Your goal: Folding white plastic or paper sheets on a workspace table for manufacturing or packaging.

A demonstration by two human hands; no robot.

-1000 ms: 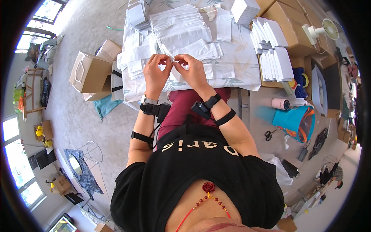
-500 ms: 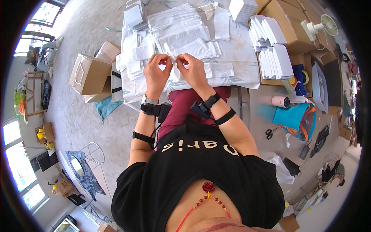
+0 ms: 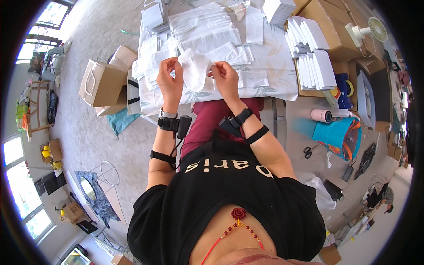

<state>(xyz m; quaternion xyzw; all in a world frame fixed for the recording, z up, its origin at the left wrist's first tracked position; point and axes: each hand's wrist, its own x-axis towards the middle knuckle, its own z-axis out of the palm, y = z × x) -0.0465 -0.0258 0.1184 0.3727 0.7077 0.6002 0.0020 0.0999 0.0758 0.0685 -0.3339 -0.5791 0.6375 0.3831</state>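
Between my two hands a thin white sheet is spread out flat, its lower edge rounded. I cannot tell whether it is paper, cloth or a plastic bag. My left hand pinches its left edge between thumb and fingers. At its right edge my right hand holds it the same way. The sheet hangs over the near part of the table, in front of a broad pile of flat white packets. Smaller flat white packets lie to the right of my right hand, and folded white pieces lie beside my left.
A patterned white cloth covers the table. White card stacks stand at its right, by a cardboard box and a small fan. Left of the table is another box. Scissors and a blue bag sit lower right.
My hands have moved apart, the left to the left and the right slightly right. The white sheet, narrow and bunched before, is now opened out wide between them.
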